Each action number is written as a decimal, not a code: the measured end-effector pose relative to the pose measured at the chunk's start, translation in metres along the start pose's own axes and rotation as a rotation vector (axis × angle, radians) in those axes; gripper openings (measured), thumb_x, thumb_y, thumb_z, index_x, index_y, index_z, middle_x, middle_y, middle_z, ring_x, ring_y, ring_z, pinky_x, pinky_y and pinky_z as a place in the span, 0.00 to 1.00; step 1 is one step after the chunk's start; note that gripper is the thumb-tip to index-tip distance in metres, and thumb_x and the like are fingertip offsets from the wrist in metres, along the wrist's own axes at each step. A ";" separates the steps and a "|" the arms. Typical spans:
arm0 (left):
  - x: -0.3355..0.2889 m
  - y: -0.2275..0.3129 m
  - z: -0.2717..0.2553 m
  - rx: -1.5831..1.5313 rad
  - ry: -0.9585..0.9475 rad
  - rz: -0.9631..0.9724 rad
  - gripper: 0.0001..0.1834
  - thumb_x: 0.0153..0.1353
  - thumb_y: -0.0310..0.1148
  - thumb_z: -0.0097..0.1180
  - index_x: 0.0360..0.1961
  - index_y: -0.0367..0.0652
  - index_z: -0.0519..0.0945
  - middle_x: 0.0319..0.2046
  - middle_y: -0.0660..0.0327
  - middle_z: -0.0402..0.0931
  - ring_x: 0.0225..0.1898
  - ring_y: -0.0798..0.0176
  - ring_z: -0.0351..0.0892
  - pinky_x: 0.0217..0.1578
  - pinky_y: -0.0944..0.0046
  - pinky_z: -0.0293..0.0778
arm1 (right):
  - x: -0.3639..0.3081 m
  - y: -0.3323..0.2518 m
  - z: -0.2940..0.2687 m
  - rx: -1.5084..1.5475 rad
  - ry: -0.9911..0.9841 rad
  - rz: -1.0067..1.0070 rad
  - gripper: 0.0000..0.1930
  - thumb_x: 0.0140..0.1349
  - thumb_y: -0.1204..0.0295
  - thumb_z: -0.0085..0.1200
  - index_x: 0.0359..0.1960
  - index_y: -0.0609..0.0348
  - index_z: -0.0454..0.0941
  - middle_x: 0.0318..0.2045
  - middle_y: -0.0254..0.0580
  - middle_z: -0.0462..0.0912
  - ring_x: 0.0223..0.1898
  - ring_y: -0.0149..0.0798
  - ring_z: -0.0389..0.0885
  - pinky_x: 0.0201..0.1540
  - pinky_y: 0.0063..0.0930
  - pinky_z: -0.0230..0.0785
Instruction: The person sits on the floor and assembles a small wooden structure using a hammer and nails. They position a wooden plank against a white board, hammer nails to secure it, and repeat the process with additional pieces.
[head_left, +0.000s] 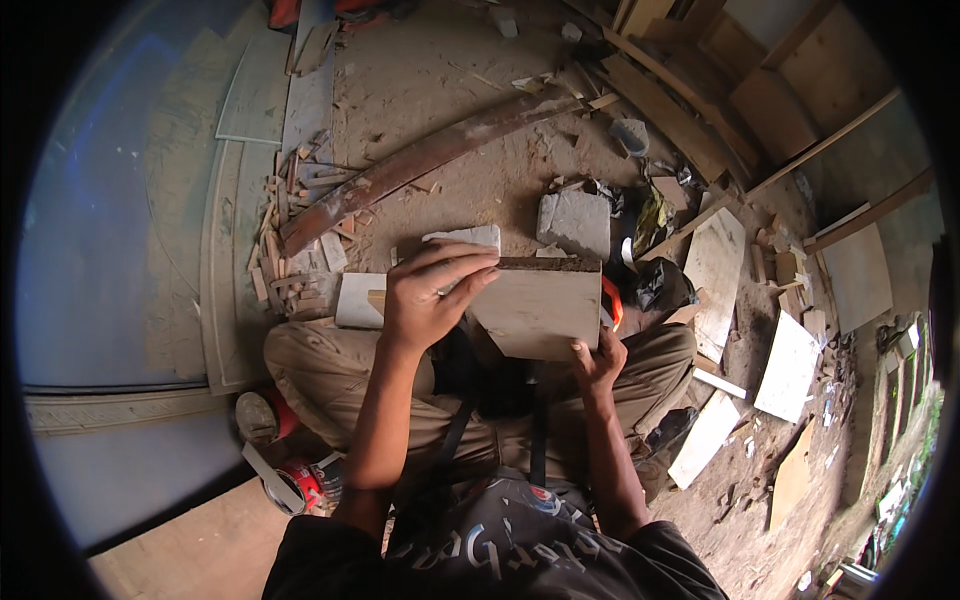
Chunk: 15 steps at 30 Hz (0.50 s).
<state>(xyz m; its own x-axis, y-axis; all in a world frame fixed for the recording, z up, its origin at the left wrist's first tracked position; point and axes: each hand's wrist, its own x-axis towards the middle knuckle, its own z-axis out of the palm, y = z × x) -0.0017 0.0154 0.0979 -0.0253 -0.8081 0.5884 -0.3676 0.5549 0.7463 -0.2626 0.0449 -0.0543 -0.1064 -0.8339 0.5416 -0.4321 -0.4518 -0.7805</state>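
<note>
In front of my lap, a pale wooden board (540, 312) is held up, tilted, with a dark rough strip along its far edge. My left hand (425, 292) is closed at the board's far left corner, thumb and fingers pinched over the edge. At the near right corner my right hand (602, 364) grips the board, its thumb on the face and the other fingers mostly hidden behind. Just past the board's right edge shows an orange curved thing (612, 305), partly covered. A white flat piece (357, 302) lies beyond my left knee.
A whitish block (575, 222) stands on the dirt floor ahead. Farther off lies a long brown plank (420, 165), with wood offcuts (290, 235) heaped at its left end. Pale panels (790, 368) are scattered right. A red can (298, 487) stands by my left leg.
</note>
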 end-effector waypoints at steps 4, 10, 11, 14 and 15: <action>0.004 0.014 0.011 0.320 -0.035 0.150 0.12 0.52 0.24 0.64 0.39 0.34 0.83 0.40 0.53 0.82 0.44 0.52 0.81 0.47 0.57 0.74 | -0.003 0.005 0.001 -0.051 0.024 -0.021 0.30 0.48 0.48 0.68 0.28 0.67 0.72 0.18 0.42 0.65 0.18 0.40 0.64 0.22 0.31 0.60; -0.006 0.036 0.048 0.288 -0.018 0.162 0.19 0.57 0.27 0.59 0.50 0.32 0.78 0.48 0.48 0.78 0.52 0.49 0.77 0.56 0.52 0.68 | -0.015 0.003 0.008 -0.123 -0.016 -0.003 0.30 0.50 0.47 0.65 0.31 0.66 0.73 0.19 0.43 0.68 0.19 0.40 0.68 0.24 0.31 0.63; -0.005 0.042 0.048 0.269 -0.031 0.178 0.19 0.57 0.28 0.58 0.50 0.32 0.77 0.49 0.49 0.78 0.54 0.50 0.76 0.59 0.50 0.65 | -0.012 -0.002 0.010 -0.056 0.007 0.025 0.30 0.50 0.46 0.65 0.32 0.66 0.74 0.19 0.44 0.70 0.19 0.40 0.70 0.24 0.30 0.63; -0.004 0.042 0.048 0.282 -0.076 0.237 0.17 0.58 0.29 0.57 0.49 0.35 0.78 0.49 0.52 0.78 0.55 0.51 0.74 0.60 0.50 0.63 | -0.011 -0.001 0.001 -0.051 0.023 0.046 0.29 0.52 0.47 0.64 0.35 0.67 0.76 0.22 0.44 0.75 0.22 0.39 0.74 0.27 0.29 0.67; -0.004 0.034 0.042 0.354 -0.047 0.227 0.16 0.58 0.30 0.57 0.48 0.37 0.80 0.48 0.54 0.79 0.55 0.51 0.74 0.59 0.51 0.64 | -0.009 0.001 -0.005 -0.097 0.020 0.026 0.29 0.53 0.48 0.64 0.35 0.67 0.76 0.22 0.44 0.76 0.22 0.39 0.75 0.28 0.29 0.67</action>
<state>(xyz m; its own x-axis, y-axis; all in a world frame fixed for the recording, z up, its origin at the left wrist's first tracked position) -0.0536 0.0295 0.1080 -0.1819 -0.6856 0.7049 -0.6442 0.6247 0.4413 -0.2661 0.0537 -0.0584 -0.1360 -0.8379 0.5286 -0.5136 -0.3966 -0.7609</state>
